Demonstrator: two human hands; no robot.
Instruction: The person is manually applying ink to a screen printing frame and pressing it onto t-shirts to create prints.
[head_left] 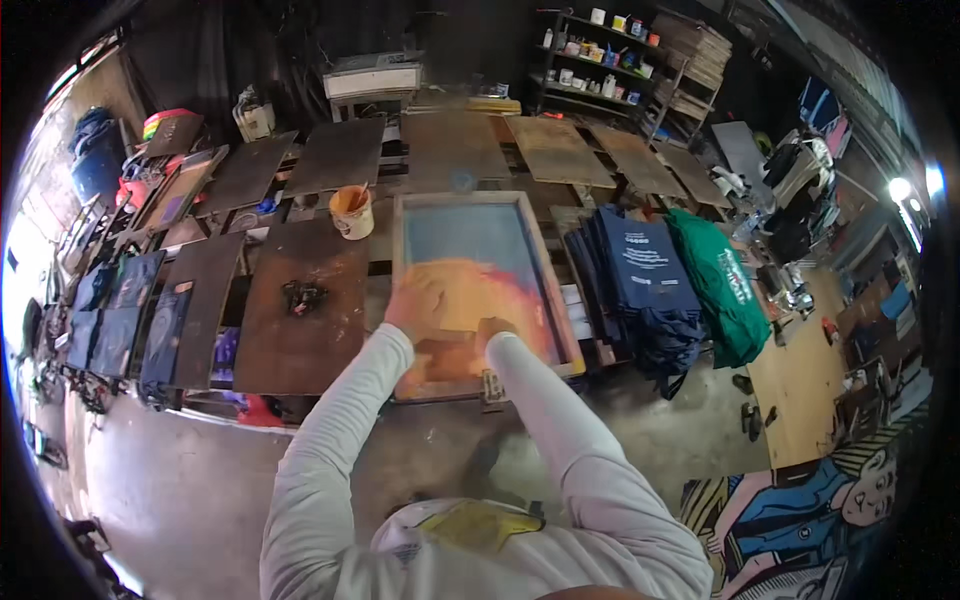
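Observation:
A wood-framed printing screen (555,340) lies on the bench, blue mesh at its far part and orange-pink ink (482,285) over its nearer part. My left hand (415,305) grips the left end of a squeegee (448,337) on the inked mesh, and my right hand (497,327) is closed on its right end. A tub with orange ink (352,212) and a stick in it stands beyond the screen's upper left corner.
Brown boards (290,250) line the bench. Folded navy (635,270) and green garments (715,290) lie right of the screen, dark garments (130,300) far left. A shelf of containers (590,75) stands behind. A painted figure panel (800,515) is at lower right.

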